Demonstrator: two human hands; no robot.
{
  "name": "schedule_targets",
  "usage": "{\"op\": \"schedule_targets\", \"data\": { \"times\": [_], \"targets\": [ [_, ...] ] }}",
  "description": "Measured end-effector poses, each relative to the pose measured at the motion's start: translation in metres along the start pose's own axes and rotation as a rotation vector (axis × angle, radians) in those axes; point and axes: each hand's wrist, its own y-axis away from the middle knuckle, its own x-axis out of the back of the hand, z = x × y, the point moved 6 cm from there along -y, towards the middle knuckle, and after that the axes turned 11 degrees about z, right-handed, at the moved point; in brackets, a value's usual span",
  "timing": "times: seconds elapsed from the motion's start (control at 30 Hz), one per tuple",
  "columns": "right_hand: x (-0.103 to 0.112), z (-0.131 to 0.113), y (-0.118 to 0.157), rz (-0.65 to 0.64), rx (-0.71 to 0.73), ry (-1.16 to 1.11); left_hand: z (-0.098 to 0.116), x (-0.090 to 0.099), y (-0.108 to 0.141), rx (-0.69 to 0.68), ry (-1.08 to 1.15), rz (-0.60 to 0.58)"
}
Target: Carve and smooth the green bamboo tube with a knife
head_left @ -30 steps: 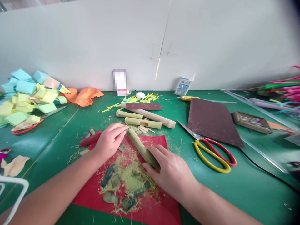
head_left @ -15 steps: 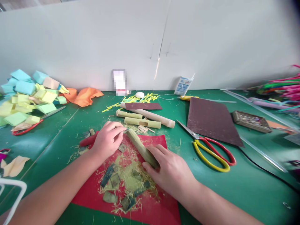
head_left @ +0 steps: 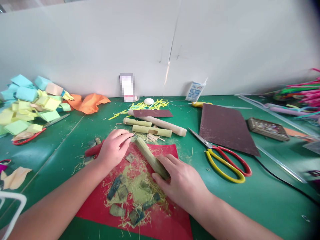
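Note:
My right hand (head_left: 177, 176) is wrapped round the lower end of a pale green bamboo tube (head_left: 147, 151), which slants up and left over a red sheet (head_left: 100, 203). Just left of the tube's upper end, my left hand (head_left: 115, 146) pinches a small dark piece, too little of which shows to name. Green dust, fibres and dark scraps (head_left: 122, 192) lie on the sheet below the tube. Behind the hands rest two short bamboo pieces, one with a cut-out slot (head_left: 163, 132), and a longer pale stick (head_left: 167, 125).
Red-and-yellow-handled scissors (head_left: 225, 163) and a dark brown sheet (head_left: 225, 130) lie to the right, near a small tray (head_left: 268, 129). Folded paper pieces (head_left: 27, 110) and red-handled scissors (head_left: 32, 136) are at the left. A carton (head_left: 196, 91) leans by the wall.
The fingertips of my left hand have shifted slightly left, away from the tube's upper end. My right hand and the tube look unmoved.

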Motion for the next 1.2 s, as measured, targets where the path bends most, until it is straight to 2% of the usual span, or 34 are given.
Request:
{"op": "schedule_targets", "data": {
  "times": [0.3, 0.67, 1.2],
  "targets": [
    [-0.001, 0.001, 0.001, 0.003, -0.001, -0.001, 0.003, 0.0, 0.001, 0.024, 0.082, -0.017],
    [0.002, 0.0, 0.001, 0.01, 0.003, 0.009, -0.003, -0.004, 0.003, 0.054, 0.078, -0.045],
    [0.0, 0.0, 0.002, 0.02, 0.013, -0.007, 0.016, -0.002, 0.004, -0.114, 0.123, -0.104]
  ]
}}
